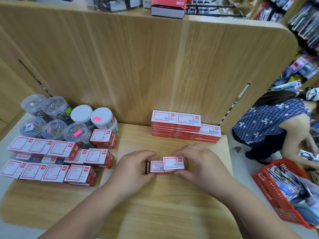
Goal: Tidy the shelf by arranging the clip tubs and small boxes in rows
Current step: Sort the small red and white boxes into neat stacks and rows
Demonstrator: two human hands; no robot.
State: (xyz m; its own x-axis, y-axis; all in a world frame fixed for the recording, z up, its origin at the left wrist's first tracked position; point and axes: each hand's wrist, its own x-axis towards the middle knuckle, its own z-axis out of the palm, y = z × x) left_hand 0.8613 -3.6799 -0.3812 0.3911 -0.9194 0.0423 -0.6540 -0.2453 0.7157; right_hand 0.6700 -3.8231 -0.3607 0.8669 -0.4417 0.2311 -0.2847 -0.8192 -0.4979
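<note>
Head camera: left hand and right hand clamp their fingers on either end of a small pile of red-and-white boxes on the wooden shelf. Beyond the fingers stands a taller box stack; clip tubs cluster well left.

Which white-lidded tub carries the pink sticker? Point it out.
The right white-lidded tub: a pink sticker sits on its lid, while the left white-lidded tub has a bare lid.
</note>
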